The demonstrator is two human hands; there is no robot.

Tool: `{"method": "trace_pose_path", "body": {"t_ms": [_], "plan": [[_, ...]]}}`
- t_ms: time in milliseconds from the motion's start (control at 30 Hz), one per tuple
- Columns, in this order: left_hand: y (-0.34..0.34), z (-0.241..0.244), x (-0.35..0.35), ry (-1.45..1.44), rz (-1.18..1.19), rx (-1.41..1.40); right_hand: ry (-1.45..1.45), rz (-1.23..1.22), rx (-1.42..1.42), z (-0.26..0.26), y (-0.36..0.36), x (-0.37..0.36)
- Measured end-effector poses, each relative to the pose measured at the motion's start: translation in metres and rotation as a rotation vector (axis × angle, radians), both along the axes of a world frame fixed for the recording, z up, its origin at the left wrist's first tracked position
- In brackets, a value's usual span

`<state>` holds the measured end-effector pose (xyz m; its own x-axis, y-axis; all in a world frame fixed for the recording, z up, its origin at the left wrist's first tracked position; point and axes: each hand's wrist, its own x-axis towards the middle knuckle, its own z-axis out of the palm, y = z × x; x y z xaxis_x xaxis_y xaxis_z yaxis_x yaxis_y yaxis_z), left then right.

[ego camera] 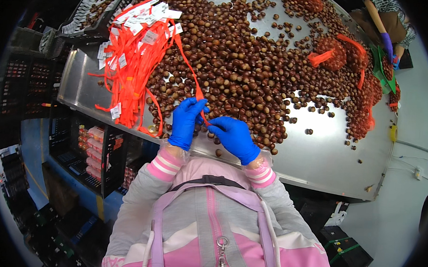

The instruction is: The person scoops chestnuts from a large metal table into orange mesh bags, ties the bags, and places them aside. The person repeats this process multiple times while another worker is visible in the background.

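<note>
Between my two blue-gloved hands runs one strip of orange-red net bag (pixel 199 93), gathered narrow. My left hand (pixel 186 122) grips it partway along, and my right hand (pixel 234 137) pinches its near end between thumb and fingers. The strip's far end leads up to a white tag at the edge of a heap of flat net bags (pixel 130 74) with printed tags, left of my hands. Just beyond my hands a broad pile of loose chestnuts (pixel 235 65) covers the metal table (pixel 318 160).
Filled net bags of chestnuts (pixel 329 54) lie at the right. A co-worker's purple-gloved hand (pixel 387 44) is by a green scoop (pixel 384 75) holding chestnuts. A black crate (pixel 93 14) stands beyond the table's left end. Shelved trays (pixel 95 152) sit below left, a black box (pixel 344 249) below right.
</note>
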<state>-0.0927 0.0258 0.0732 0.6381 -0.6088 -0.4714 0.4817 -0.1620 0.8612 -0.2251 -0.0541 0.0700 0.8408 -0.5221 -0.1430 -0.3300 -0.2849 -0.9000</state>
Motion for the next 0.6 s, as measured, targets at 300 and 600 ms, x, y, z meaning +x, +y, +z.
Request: {"method": "trace_pose_path", "body": {"t_ms": [300,600], "plan": [[-0.002,0.015,-0.007,0.094,-0.076,0.033,0.000,-0.290,0.340,0.018,-0.005,0.000],[0.010,0.010,-0.025,-0.187,-0.304,-0.002,-0.098,-0.391,0.597,0.006,-0.006,0.001]]}}
